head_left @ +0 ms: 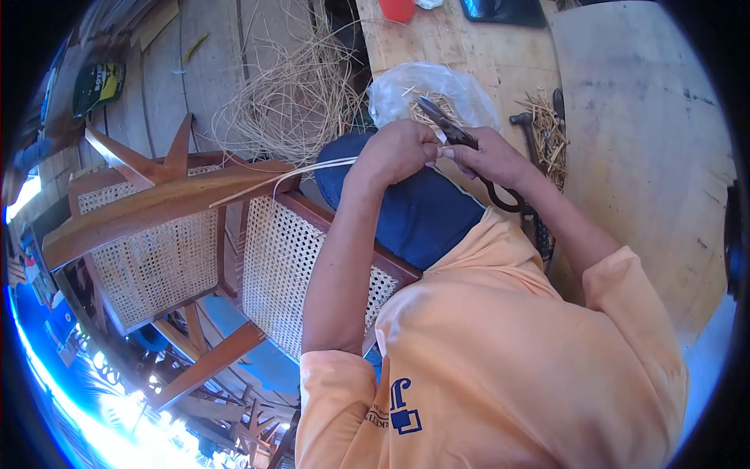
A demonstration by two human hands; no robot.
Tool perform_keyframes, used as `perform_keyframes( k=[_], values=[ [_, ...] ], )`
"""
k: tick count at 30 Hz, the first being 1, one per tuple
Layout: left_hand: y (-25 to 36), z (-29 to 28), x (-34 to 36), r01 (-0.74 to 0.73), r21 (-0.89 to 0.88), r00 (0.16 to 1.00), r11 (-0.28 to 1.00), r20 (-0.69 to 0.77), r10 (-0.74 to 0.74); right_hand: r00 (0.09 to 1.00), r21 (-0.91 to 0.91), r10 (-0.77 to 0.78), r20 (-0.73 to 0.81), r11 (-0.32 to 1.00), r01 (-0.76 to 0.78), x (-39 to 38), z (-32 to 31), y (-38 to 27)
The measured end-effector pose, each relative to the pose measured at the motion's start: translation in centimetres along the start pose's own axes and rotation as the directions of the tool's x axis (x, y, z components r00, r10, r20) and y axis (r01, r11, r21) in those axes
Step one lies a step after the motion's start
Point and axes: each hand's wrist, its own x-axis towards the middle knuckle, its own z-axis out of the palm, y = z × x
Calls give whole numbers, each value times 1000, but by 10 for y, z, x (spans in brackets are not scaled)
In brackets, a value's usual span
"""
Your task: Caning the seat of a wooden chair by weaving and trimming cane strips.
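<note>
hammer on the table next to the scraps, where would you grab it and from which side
Probably the hammer by its handle, coming from above on the near side: its dark head lies at the far end and the handle runs back toward the person. The right hand hides the handle's lower part.

Upper centre of the frame — a clear plastic bag (431,92), crumpled and rounded, is lying on the wooden board and holding pale cane scraps. Upper left — a flat dark packet (98,84) with yellow-green markings is leaning against the planks.
</note>
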Motion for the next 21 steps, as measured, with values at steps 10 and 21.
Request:
perform_keyframes(
  k=[10, 21],
  values=[
    [-18, -17, -14, 79, 10, 993, 997, -87, -78, 994, 110, -20, -107, 993, 32, 1, -3, 13],
    [-49, -33, 2, 103, -160, 992, 982, -49, -112, 991, -427, -18, -129, 903, -39, -20, -14, 12]
  ],
)
